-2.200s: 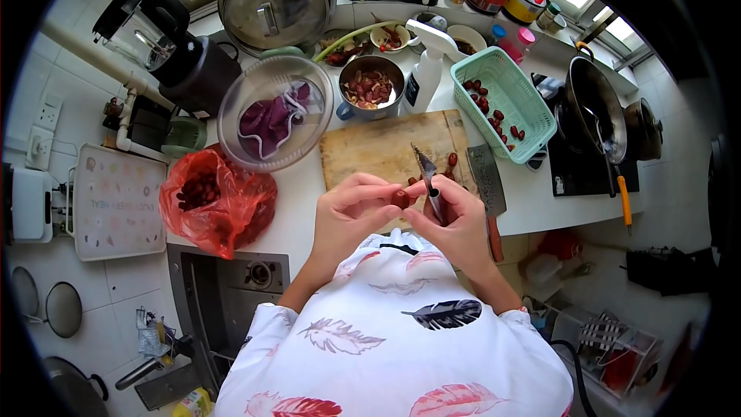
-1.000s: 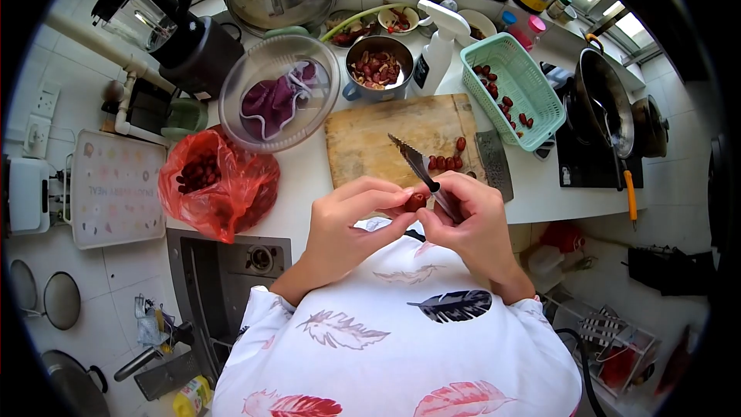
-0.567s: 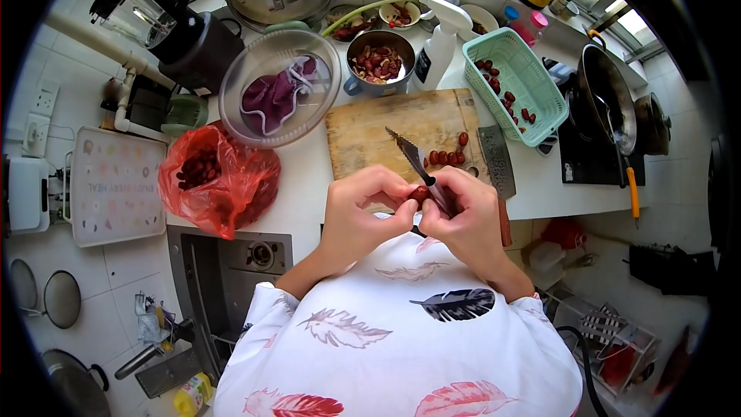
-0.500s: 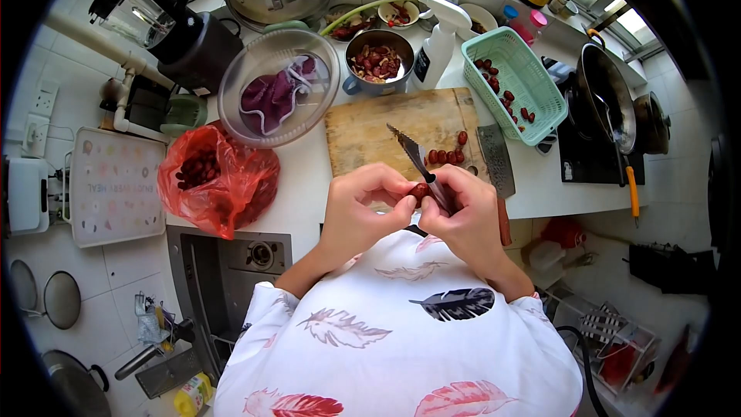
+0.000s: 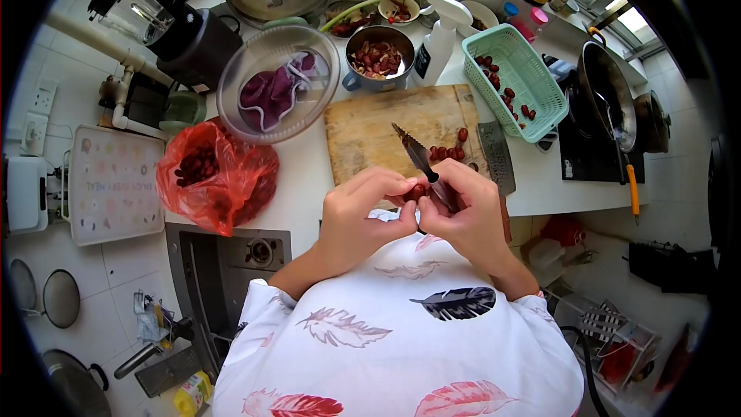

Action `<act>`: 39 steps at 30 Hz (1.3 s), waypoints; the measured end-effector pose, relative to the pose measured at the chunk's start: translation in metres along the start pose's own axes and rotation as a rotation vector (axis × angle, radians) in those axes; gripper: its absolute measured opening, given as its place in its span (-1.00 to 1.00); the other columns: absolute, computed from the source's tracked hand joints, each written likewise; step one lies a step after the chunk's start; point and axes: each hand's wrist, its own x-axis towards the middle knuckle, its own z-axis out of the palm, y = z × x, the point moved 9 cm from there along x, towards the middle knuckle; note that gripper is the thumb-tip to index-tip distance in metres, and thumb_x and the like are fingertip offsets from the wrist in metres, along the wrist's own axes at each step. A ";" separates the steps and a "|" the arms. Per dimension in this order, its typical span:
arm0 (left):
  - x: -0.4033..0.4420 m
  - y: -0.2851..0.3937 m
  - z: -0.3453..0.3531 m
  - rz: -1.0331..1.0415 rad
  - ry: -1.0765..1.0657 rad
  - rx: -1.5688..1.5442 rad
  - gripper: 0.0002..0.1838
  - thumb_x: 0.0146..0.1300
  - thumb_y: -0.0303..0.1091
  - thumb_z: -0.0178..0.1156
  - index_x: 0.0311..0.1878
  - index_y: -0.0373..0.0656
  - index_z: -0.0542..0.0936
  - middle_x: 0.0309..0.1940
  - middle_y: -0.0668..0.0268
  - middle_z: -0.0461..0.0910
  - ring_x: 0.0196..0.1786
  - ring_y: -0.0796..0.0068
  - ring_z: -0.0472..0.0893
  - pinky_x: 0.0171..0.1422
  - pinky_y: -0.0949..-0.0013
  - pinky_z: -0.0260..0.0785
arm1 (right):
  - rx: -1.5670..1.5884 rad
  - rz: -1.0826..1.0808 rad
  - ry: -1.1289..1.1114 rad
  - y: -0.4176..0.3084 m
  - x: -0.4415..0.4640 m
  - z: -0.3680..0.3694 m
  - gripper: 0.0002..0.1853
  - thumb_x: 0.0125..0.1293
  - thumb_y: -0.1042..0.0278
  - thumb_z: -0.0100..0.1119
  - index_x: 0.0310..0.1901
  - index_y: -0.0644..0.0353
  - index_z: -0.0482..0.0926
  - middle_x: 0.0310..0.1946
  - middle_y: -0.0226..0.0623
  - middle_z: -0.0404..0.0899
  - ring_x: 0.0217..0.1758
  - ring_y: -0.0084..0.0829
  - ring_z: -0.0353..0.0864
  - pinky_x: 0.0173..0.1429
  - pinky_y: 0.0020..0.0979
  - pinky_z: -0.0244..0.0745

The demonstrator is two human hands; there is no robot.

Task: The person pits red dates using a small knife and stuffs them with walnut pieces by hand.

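Observation:
Between my fingertips, just in front of my shirt, is a dark red jujube [image 5: 415,192]. My left hand [image 5: 367,212] pinches it from the left. My right hand [image 5: 463,205] is closed around the handle of a small knife [image 5: 417,150], its serrated blade pointing up and away over the cutting board [image 5: 363,123]; the right fingertips also touch the jujube. Several whole jujubes [image 5: 448,153] lie on the board's right side. A cleaver [image 5: 495,156] rests along the board's right edge. Behind the board, a metal pot [image 5: 378,60] holds cut jujube pieces.
On the right stands a green basket [image 5: 556,108] with several jujubes. To the left are a red plastic bag [image 5: 239,193] of jujubes and a clear bowl [image 5: 231,127] with a purple cloth. A white spray bottle [image 5: 436,50] stands behind the board, and a sink [image 5: 197,262] lies front left.
My left fingers have shifted slightly around the jujube, and the knife tip has tilted a little toward the right. The jujubes on the board look the same.

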 end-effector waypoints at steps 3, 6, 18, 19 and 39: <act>0.000 -0.009 0.001 0.020 0.054 0.002 -0.80 -0.19 -0.67 0.23 -0.41 -0.31 0.49 -0.39 0.20 0.56 -0.39 0.48 0.62 -0.35 0.54 0.49 | 0.033 0.017 0.070 0.012 0.002 0.003 -0.85 -0.14 0.59 0.15 -0.51 0.31 0.37 -0.65 -0.36 0.27 -0.64 -0.61 0.20 -0.58 -0.55 0.14; -0.004 -0.024 0.004 -0.078 0.073 -0.133 -0.80 -0.18 -0.69 0.22 -0.41 -0.32 0.49 -0.41 0.20 0.55 -0.40 0.50 0.61 -0.34 0.54 0.49 | 0.042 0.041 0.090 0.014 0.004 0.003 -0.84 -0.16 0.59 0.15 -0.55 0.31 0.34 -0.68 -0.34 0.24 -0.64 -0.59 0.19 -0.59 -0.53 0.12; -0.007 -0.053 0.013 -0.389 -0.014 -0.372 -0.86 -0.04 -0.63 0.21 -0.34 -0.34 0.54 -0.38 0.26 0.57 -0.33 0.54 0.60 -0.27 0.52 0.49 | -0.079 -0.027 0.114 0.011 0.007 0.002 -0.83 -0.12 0.56 0.19 -0.44 0.31 0.43 -0.58 -0.29 0.36 -0.60 -0.53 0.32 -0.52 -0.53 0.28; -0.008 -0.053 0.009 -0.392 -0.016 -0.373 -0.86 -0.04 -0.63 0.21 -0.34 -0.34 0.54 -0.38 0.26 0.57 -0.33 0.54 0.60 -0.27 0.52 0.49 | -0.116 -0.066 0.068 0.009 0.006 0.004 -0.82 -0.12 0.56 0.20 -0.42 0.30 0.43 -0.55 -0.29 0.38 -0.58 -0.52 0.36 -0.49 -0.54 0.32; -0.042 -0.032 0.018 0.154 0.153 0.136 -0.76 -0.19 -0.64 0.30 -0.35 -0.26 0.57 -0.33 0.20 0.60 -0.38 0.41 0.62 -0.35 0.50 0.50 | 0.227 0.327 -0.033 0.068 -0.026 0.028 -0.77 -0.01 0.49 0.20 -0.36 0.32 0.34 -0.57 -0.31 0.46 -0.51 -0.68 0.38 -0.44 -0.58 0.33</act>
